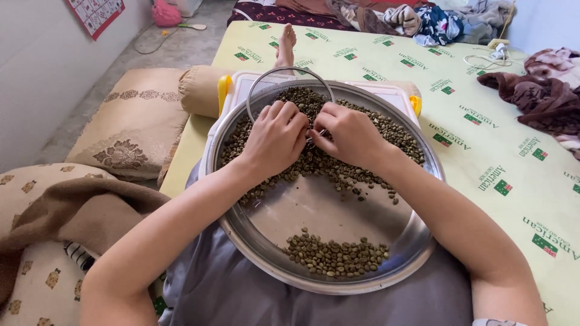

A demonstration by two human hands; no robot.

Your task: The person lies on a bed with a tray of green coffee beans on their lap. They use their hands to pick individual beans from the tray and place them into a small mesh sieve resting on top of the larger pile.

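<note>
Grey concrete floor (pixel 181 48) runs along the left, and beside it sits a beige cushion with brown floral print (pixel 136 121) against the pale yellow mattress with green-and-red printed marks (pixel 483 151). You sit on that mattress with a wide round steel tray (pixel 417 241) across your lap, resting over a white plastic box with yellow clips (pixel 386 93). Greenish-brown coffee beans (pixel 338 169) spread across the far half of the tray; a smaller sorted heap (pixel 335 256) lies near your side, apart from the main mass. Your left hand (pixel 275 139) rests knuckles-up on the beans, its digits curled down into them; I cannot tell whether it grips any. Your right hand (pixel 350 136) is just beside it, fingertips nearly touching, likewise curled into the beans. A round wire-mesh sieve (pixel 290 87) lies at the tray's far edge. Rumpled clothes (pixel 423 18) pile up at the far right.
</note>
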